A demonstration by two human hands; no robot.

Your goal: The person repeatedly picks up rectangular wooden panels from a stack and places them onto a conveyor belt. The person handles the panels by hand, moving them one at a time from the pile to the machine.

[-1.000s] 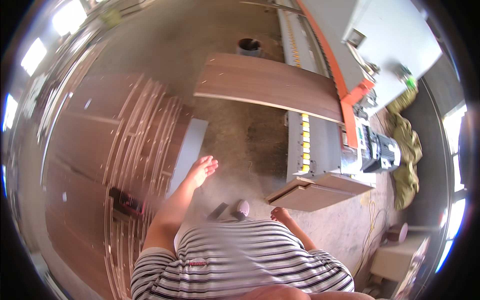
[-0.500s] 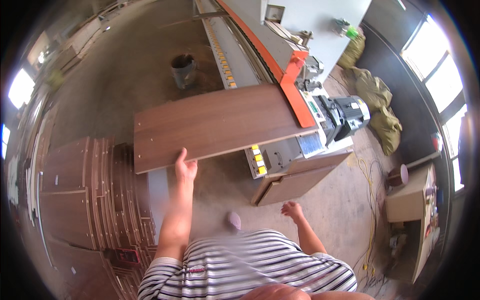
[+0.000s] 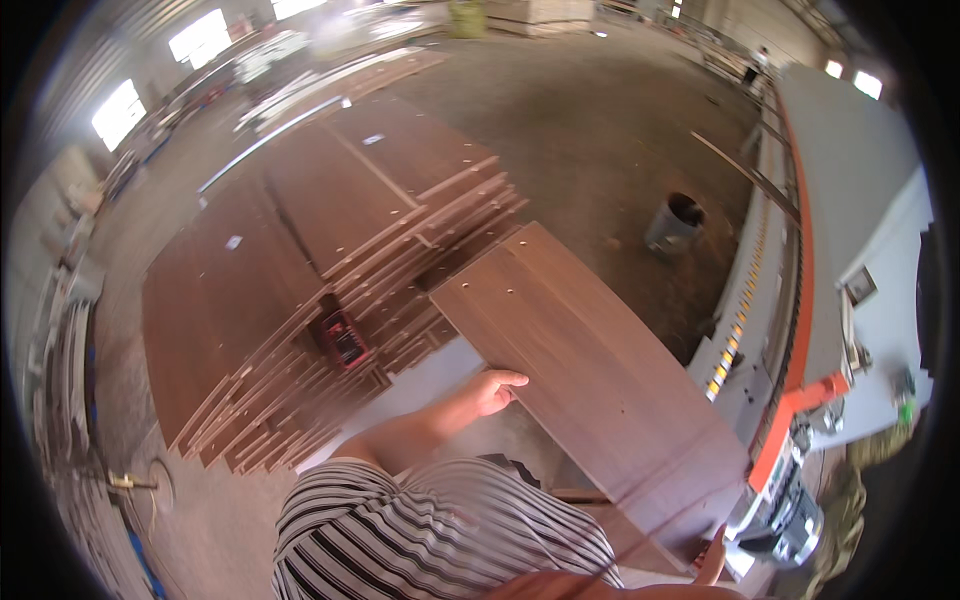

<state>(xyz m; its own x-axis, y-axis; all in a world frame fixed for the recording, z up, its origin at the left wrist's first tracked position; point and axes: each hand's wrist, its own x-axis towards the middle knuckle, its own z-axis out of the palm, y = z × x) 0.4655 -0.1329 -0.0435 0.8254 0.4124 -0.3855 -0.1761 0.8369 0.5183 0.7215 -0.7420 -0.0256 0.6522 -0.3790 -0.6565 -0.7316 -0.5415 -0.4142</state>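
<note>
A long brown wood-grain board (image 3: 590,365) with small holes near its far left end slants across the view. My left hand (image 3: 492,392) grips its near long edge, thumb over the top face and the other fingers hidden underneath. The board's right end lies at the orange guard (image 3: 775,450) of a long machine. Beside that end, low at the right, my right hand (image 3: 712,556) is at the board's edge. Its fingers are mostly hidden, so its grip is unclear.
Stacks of brown boards (image 3: 300,200) stand on the left, with a red and black device (image 3: 343,338) on one stack. A grey bucket (image 3: 676,222) stands on the floor beyond the board. The machine's bed with yellow blocks (image 3: 735,340) and a motor (image 3: 795,525) are on the right.
The view has swung left toward the stacks. My left hand still holds the board's edge. My right hand, earlier apart from the board, is now at its right end.
</note>
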